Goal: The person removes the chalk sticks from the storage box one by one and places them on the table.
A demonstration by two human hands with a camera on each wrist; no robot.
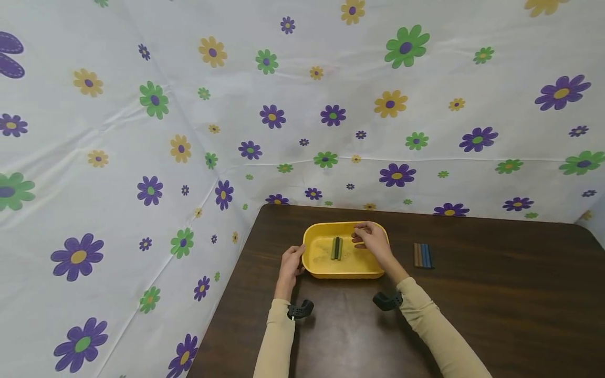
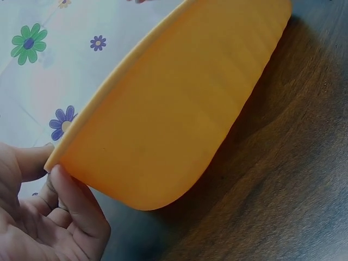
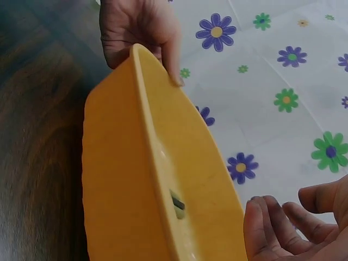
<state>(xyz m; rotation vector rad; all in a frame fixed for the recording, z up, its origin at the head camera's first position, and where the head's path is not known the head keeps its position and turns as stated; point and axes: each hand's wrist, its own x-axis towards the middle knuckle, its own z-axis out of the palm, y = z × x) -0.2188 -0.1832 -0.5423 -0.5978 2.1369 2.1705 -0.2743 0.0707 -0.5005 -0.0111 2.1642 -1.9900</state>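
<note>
A yellow plastic tub (image 1: 347,274) stands on the dark wooden table. My left hand (image 1: 290,262) pinches the rim at its left end, thumb on one side and fingers on the other, plain in the left wrist view (image 2: 70,212). In the tub, three short sticks (image 1: 337,249) lie side by side, a dark one between two olive-yellow ones. Over the tub's right part hovers my right hand (image 1: 372,239), its fingers loosely bent and nothing between them; the right wrist view shows this hand (image 3: 296,231) near the tub's rim.
Right of the tub, several brown and blue sticks (image 1: 422,255) lie in a row on the table (image 1: 501,294). A white cloth (image 1: 293,178) with printed flowers hangs behind the table and along its left. Each wrist wears a black band (image 1: 300,310).
</note>
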